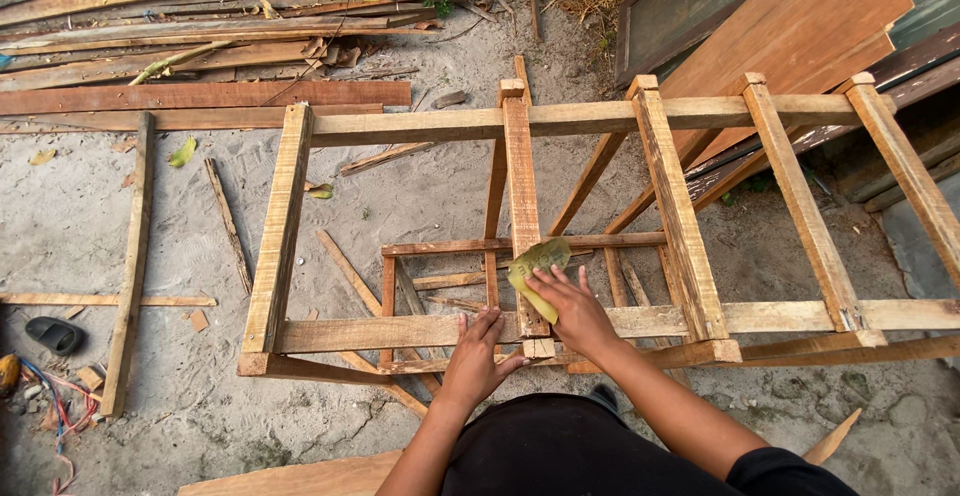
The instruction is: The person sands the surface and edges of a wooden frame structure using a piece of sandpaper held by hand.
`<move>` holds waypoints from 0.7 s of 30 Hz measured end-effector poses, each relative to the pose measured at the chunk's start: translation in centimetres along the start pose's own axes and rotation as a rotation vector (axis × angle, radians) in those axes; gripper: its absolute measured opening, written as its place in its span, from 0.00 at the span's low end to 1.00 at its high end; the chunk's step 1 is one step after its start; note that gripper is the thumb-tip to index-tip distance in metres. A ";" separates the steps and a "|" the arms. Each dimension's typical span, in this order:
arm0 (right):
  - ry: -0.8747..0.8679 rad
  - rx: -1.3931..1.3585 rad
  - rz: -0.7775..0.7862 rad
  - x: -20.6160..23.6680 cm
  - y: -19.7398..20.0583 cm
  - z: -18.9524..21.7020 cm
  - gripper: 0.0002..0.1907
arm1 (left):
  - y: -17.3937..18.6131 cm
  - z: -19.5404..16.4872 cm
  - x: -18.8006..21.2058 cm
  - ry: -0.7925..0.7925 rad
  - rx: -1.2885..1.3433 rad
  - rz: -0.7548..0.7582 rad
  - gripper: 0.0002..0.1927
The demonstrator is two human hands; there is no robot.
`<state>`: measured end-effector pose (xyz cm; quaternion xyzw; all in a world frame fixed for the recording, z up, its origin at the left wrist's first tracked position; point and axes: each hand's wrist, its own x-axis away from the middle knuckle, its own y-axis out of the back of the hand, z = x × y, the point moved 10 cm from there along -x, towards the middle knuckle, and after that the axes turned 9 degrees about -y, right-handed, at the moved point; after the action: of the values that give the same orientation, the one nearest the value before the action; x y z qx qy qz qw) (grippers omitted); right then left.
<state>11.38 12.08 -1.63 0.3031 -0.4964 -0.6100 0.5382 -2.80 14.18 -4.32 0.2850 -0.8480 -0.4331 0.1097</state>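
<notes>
Sanding step: right hand pressing folded yellow sandpaper sheet on rough wooden frame's upright slat; left hand flat, empty, bracing adjacent rail; continue strokes

One head camera looks steeply down from above the person's chest, close over a wooden frame on sandy ground, facing forward toward stacked planks along the far edge. No second view.
</notes>
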 end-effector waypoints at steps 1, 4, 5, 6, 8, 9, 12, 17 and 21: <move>0.042 0.028 -0.007 0.0 0.0 0.4 0.35 | -0.2 0.1 0.0 0.004 0.002 0.008 0.45; 0.085 -0.057 0.124 0.1 -1.1 0.7 0.33 | -0.7 0.2 -0.1 0.008 -0.034 0.041 0.45; 0.061 -0.073 0.059 0.0 -0.5 0.5 0.31 | -0.9 0.2 -0.1 0.006 -0.035 0.050 0.45; 0.041 -0.086 -0.006 0.0 0.2 0.3 0.30 | -1.0 0.2 -0.1 0.007 -0.036 0.054 0.45; 0.020 -0.083 -0.050 0.1 0.6 0.1 0.29 | -1.0 0.3 0.0 0.010 -0.036 0.051 0.45; 0.012 -0.066 -0.032 0.1 0.4 0.1 0.30 | -1.0 0.2 0.0 0.007 -0.034 0.045 0.45; 0.134 0.031 0.055 0.5 -0.6 1.5 0.34 | -0.9 0.3 0.1 0.013 -0.027 0.057 0.44; 0.047 -0.044 -0.034 -0.1 0.9 0.8 0.29 | -0.2 -0.1 0.2 -0.016 -0.041 0.025 0.46; 0.087 0.015 0.102 -0.1 -0.2 1.1 0.31 | 0.1 -0.1 0.3 -0.011 -0.034 0.007 0.45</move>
<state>10.31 12.49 -1.50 0.3075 -0.4920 -0.5643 0.5873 -3.02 13.95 -4.20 0.2777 -0.8422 -0.4486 0.1112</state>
